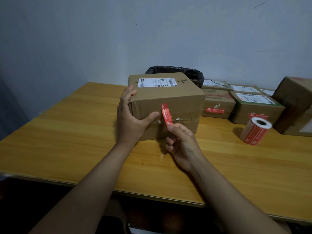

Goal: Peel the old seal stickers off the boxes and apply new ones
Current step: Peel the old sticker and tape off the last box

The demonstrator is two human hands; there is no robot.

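- Plain bluish-grey wall (168, 31) behind with a few dark scuffs, and an orange wood-grain table (67, 132) pushed up near it. Lighting's pretty dim.
- Front and centre on the table is the cardboard box (168, 97) being worked on, shipping label (157, 82) on top and a taped seam running across the face toward the camera.
- Left hand (130, 119) is wrapped around the box's left corner, fingers over the top edge, thumb pressed flat on the front face just beside the sticker. So it's bracing, not holding anything loose.
- Right hand (180, 142) has the lower end of the red seal sticker (166, 114) pinched between thumb and forefinger, other fingers curled in. The upper end looks stuck to the face above the seam; can't tell if it's going on or coming off.
- What could go wrong, my guess: a thin strip like that tears if pulled at a sharp angle, or rips up cardboard skin. If it's being applied, it could land crooked or wrinkle over that rough tape.
- Box could also slide if the left hand eases off.
- Off to the right: the roll of red stickers (255, 132) lying on its side, a cluster of smaller parcels (253, 107), and a black bag-lined bin (177, 71) behind the box.
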